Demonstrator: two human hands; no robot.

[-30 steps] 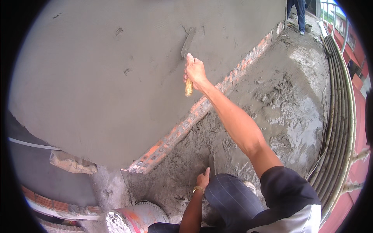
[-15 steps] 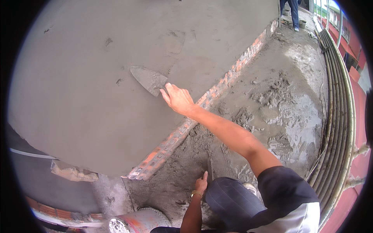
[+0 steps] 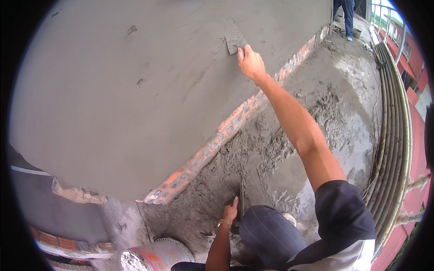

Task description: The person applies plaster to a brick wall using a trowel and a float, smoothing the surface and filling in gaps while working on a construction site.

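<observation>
My right hand (image 3: 252, 64) reaches far forward, fingers closed round the handle of a trowel (image 3: 234, 44). The trowel's grey blade lies against the wet cement-coated wall (image 3: 113, 108), above the bare brick strip along its foot. My left hand (image 3: 231, 211), a gold watch (image 3: 224, 222) on its wrist, is low by my bent knee. It is closed on a thin dark flat tool (image 3: 241, 198) seen edge-on, with one finger stretched along it. The tool's exact kind and its handle cannot be made out.
Lumpy wet mortar (image 3: 289, 144) covers the floor below the brick strip (image 3: 203, 156). A stained round bucket (image 3: 158, 255) lies by my left arm. Long pipes (image 3: 393, 122) run along the right beside the railing. Another person's legs (image 3: 348, 20) stand at the far end.
My right hand has swept the trowel up and to the right across the wall; the blade now shows narrower. My left hand stays low, still holding the flat tool. The view has shifted slightly.
</observation>
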